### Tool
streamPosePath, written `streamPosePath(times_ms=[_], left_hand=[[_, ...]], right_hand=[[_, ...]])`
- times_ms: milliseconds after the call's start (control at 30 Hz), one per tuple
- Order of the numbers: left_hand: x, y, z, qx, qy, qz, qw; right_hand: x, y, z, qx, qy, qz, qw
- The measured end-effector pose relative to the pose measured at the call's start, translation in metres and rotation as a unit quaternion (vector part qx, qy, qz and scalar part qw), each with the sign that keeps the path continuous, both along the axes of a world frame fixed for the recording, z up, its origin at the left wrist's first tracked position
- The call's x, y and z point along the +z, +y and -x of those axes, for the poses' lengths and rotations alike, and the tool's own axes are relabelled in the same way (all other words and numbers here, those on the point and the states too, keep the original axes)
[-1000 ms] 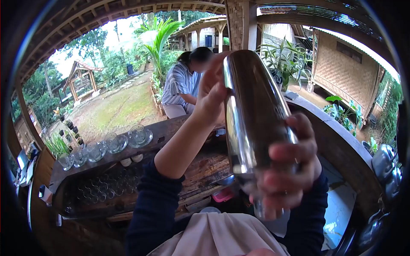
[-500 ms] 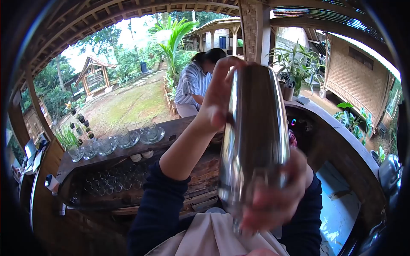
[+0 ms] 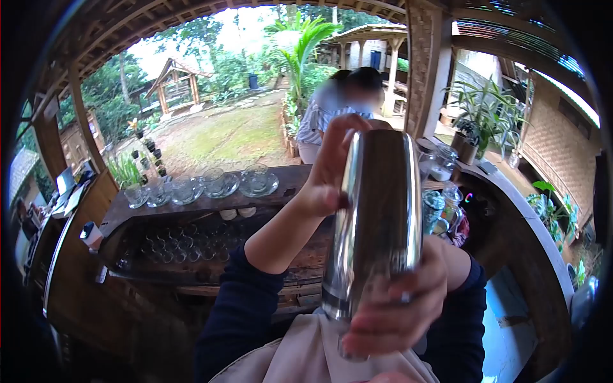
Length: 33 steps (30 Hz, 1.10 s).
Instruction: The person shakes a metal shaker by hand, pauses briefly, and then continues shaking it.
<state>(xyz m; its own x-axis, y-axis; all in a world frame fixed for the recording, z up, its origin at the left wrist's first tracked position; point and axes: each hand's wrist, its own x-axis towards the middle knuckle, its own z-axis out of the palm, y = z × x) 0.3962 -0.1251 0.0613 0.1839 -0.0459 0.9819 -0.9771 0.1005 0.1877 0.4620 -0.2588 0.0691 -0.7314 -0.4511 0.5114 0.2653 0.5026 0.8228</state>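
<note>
A shiny metal cocktail shaker is held up in front of me, slightly tilted, its broad end away from me. My left hand is wrapped over the far end, with the thumb on the shaker's left side. Around the nearer, narrower end closes my right hand, somewhat blurred. The palms and the shaker's underside are hidden.
Clear glass cups on saucers line the wooden counter. Several glasses stand on a lower shelf. Glass jars and a potted plant are at right. Another person bends forward beyond the counter.
The shaker's far end sits lower in view, and both hands have moved with it, still gripping. The background has shifted right, and glass jars now show beside the shaker.
</note>
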Motion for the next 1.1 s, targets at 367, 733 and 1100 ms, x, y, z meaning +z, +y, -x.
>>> streamPosePath(times_ms=[367, 733, 1100], left_hand=[[-0.019, 0.041, 0.038, -0.153, 0.302, 0.293, 0.894], [-0.071, 0.145, 0.113, -0.073, 0.206, 0.607, 0.764], [-0.056, 0.087, 0.212, -0.019, 0.241, 0.333, 0.911]], right_hand=[[0.010, 0.045, 0.033, -0.114, 0.139, 0.234, 0.956], [-0.024, 0.196, 0.076, 0.019, 0.216, 0.451, 0.866], [-0.087, 0.181, 0.138, 0.227, -0.074, 0.033, 0.970]])
